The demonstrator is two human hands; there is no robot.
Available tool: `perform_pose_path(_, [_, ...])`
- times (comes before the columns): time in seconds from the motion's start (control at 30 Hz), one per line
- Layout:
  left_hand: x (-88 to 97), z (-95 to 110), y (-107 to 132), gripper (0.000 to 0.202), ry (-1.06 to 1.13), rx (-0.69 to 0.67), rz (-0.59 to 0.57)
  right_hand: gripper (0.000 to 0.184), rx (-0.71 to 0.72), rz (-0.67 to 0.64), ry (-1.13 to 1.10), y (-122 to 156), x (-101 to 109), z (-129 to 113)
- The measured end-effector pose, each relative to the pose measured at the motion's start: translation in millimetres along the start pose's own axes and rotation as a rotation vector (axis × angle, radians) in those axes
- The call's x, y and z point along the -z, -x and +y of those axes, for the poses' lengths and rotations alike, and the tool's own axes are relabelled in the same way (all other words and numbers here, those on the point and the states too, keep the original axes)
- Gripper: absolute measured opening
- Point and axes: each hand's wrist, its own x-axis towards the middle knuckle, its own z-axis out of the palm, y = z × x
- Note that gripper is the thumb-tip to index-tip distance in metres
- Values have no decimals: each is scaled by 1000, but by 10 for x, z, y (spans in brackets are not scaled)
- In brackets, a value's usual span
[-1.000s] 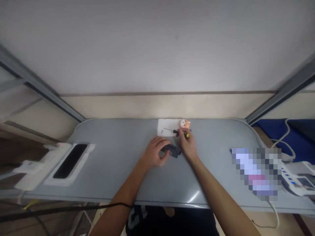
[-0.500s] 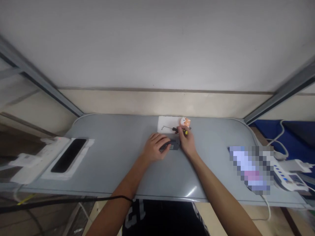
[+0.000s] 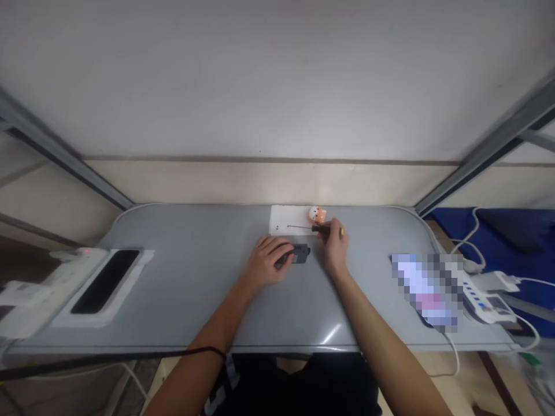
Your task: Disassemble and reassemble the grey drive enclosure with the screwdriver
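Note:
My left hand [image 3: 269, 263] is closed over the left part of a small dark grey box-shaped device [image 3: 300, 254] on the desk. The device shows slots along one side and a small knob-like bump at its right end. Between the fingers of my right hand [image 3: 336, 247] is a screwdriver [image 3: 321, 229] with a black and yellow handle, its thin shaft pointing left above a white sheet [image 3: 295, 215]. A tiny dark speck shows at the tip, too small to name. Small dark screw-like bits [image 3: 277, 227] lie on the sheet left of the tip.
An orange and white animal figure [image 3: 317, 215] sits on the sheet's right part. At left are a dark phone [image 3: 106, 281] and a white power strip [image 3: 52, 289]. A blurred lit phone [image 3: 427, 294] and a white charger [image 3: 489, 300] with cables stand at right.
My right hand and the screwdriver have moved right relative to the sheet and device, and the tip is away from the small bits. My left hand stays on the device. The whole view shifted slightly.

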Motion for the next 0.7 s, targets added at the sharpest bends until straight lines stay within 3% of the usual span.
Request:
perform_pose_path(0.2, [3,-60,-1,10,2,48,72,33,-207,212,-341,-214,133,-65])
perform_pose_path(0.4, [61,-89,-6,8,-17,116,60,28,-209,144,-424,-206,152,-132])
perform_pose_path(0.7, [19,-5,-29,20,-152,16,113,32,-196,80,-264,-123,88,-87])
